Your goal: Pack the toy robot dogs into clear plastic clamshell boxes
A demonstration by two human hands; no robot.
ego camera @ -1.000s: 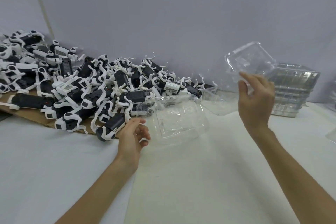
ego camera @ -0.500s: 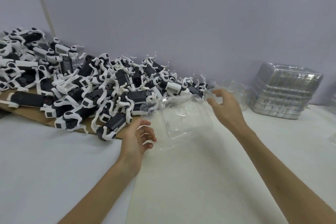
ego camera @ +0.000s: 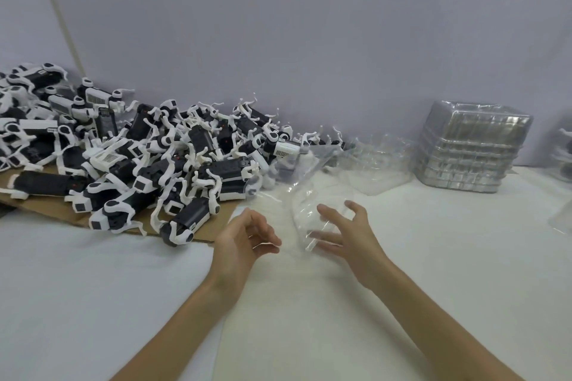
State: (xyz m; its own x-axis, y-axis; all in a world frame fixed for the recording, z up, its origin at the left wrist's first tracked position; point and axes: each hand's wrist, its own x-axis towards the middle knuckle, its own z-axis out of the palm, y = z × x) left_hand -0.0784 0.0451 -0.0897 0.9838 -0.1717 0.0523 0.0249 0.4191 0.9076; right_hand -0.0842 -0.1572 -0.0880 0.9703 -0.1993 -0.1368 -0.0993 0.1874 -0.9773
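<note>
Across the white table (ego camera: 93, 303), dogs (ego camera: 148, 164) lie heaped at the left on cardboard (ego camera: 223, 219), probably for easy reach. Back right stands a stack (ego camera: 470, 148) of seemingly empty boxes. Between the hands one clear box (ego camera: 309, 204) lies open and empty, likely readied for a dog. The right hand (ego camera: 349, 235) spreads straight fingers against it. The left hand (ego camera: 244, 238) curls loosely at its edge; whether it pinches, I cannot tell.

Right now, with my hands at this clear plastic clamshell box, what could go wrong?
The clear plastic clamshell box barely shows against the white table, and your right hand lies open at it, so it may slide away. The black-and-white toy robot dogs lie heaped with thin legs interlocked; lifting one could drag its neighbours off the brown cardboard sheet.
</note>
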